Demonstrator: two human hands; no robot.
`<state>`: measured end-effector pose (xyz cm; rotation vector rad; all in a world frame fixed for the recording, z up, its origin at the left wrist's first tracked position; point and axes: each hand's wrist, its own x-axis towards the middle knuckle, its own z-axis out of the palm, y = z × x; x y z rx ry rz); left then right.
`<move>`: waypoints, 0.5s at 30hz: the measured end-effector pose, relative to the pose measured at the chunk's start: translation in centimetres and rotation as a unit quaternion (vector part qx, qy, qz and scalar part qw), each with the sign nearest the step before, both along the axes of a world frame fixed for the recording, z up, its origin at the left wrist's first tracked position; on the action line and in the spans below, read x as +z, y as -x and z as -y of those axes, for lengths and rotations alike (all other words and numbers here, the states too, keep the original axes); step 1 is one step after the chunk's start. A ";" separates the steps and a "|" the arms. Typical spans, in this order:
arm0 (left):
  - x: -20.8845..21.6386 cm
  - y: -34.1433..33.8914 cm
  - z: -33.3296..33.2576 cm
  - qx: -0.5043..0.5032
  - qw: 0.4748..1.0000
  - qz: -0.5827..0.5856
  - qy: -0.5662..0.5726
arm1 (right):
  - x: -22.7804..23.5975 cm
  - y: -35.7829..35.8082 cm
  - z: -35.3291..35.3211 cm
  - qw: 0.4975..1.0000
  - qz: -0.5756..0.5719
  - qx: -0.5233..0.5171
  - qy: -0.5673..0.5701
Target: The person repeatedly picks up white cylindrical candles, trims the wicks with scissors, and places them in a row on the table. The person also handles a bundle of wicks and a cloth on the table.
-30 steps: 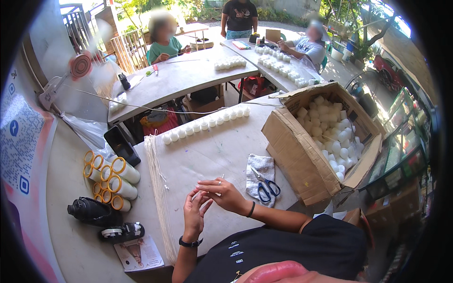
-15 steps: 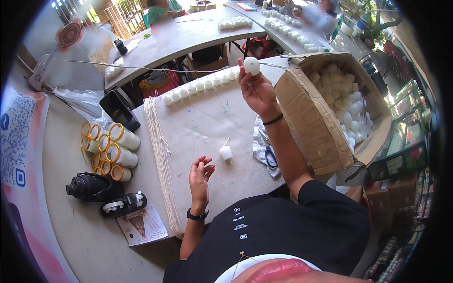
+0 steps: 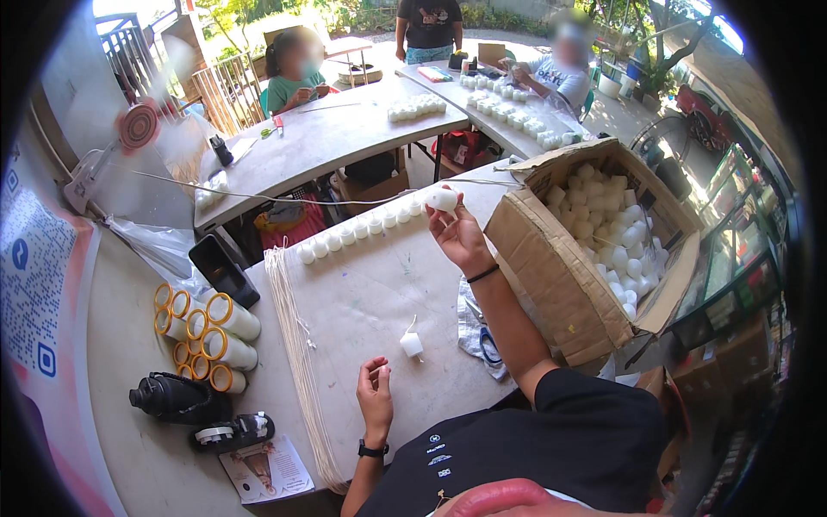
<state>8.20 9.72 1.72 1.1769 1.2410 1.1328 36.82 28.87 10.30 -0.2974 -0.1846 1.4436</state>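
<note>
My right hand [image 3: 461, 237] grips a round white candle [image 3: 442, 200] between thumb and fingers, close to the right end of a row of white candles [image 3: 362, 229]. Near the table's front, my left hand [image 3: 374, 398] is raised with its fingers loosely curled and nothing visible in them. Just beyond it, one white candle with a long wick [image 3: 411, 345] lies on its side. A bundle of long pale wick strands [image 3: 293, 336] runs along the table's left. Blue-handled scissors [image 3: 488, 346] rest on a cloth, partly behind my right forearm.
A cardboard box [image 3: 551, 267] of loose white candles stands at the right. To the left are white tubes with orange rims [image 3: 226, 312], a black phone [image 3: 221, 269], a black bottle [image 3: 177, 398] and a tape dispenser [image 3: 231, 431]. Other people are around the far tables [image 3: 327, 133].
The view has tilted upward, showing more of the far tables and people. My right hand has brought its candle nearer the row's end. The left hand's fingers have drawn closer together.
</note>
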 end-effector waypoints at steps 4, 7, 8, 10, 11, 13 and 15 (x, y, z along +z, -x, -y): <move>0.7 -1.3 -0.3 0.010 0.996 -0.074 -0.046 | -5.1 -2.3 -2.5 0.987 0.039 -0.107 0.117; -0.4 -2.0 -1.4 0.014 0.984 -0.122 -0.126 | -9.0 -4.3 -4.2 0.952 0.161 -0.246 0.089; -0.6 -2.3 -1.9 0.019 0.978 -0.141 -0.151 | -9.8 -4.8 -4.9 0.927 0.197 -0.300 0.109; -1.0 -2.4 -2.2 0.030 0.961 -0.173 -0.212 | -10.8 -6.6 -6.4 0.850 0.299 -0.398 0.173; -1.1 -2.4 -2.0 0.024 0.962 -0.172 -0.210 | -11.3 -8.3 -7.3 0.811 0.346 -0.436 0.178; -1.2 -2.4 -1.6 0.014 0.963 -0.170 -0.208 | -12.9 -11.5 -9.0 0.723 0.437 -0.503 0.184; -1.4 -2.3 -1.7 0.023 0.968 -0.164 -0.188 | -13.1 -12.3 -10.8 0.685 0.491 -0.494 0.213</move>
